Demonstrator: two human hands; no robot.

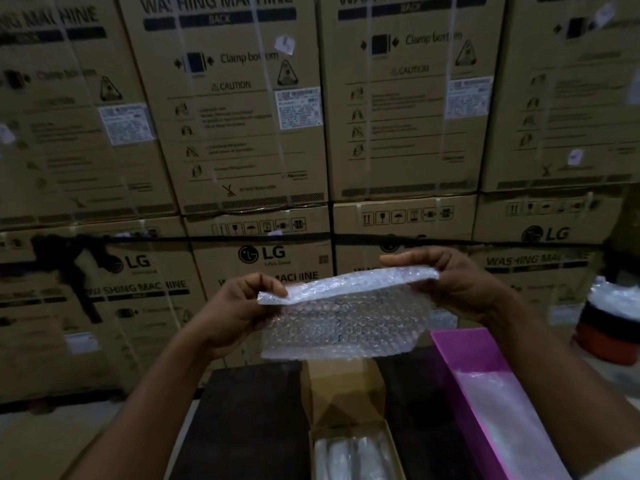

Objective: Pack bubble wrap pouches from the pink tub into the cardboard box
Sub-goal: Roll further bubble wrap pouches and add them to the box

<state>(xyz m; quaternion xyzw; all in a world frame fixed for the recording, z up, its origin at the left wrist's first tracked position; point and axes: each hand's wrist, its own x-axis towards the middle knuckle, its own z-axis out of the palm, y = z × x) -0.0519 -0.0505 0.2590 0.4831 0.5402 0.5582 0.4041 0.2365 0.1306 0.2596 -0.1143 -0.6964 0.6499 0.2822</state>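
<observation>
Wall of stacked washing machine cartons (242, 133) filling my view behind, dark table (242, 427) below, pink tub (485, 375) at its right edge, open cardboard box (349, 427) at centre, bubble wrap pouch (343, 320) raised above the box, my left hand (235, 306) and right hand (460, 282) each with grip pinching its top flap corners.
</observation>
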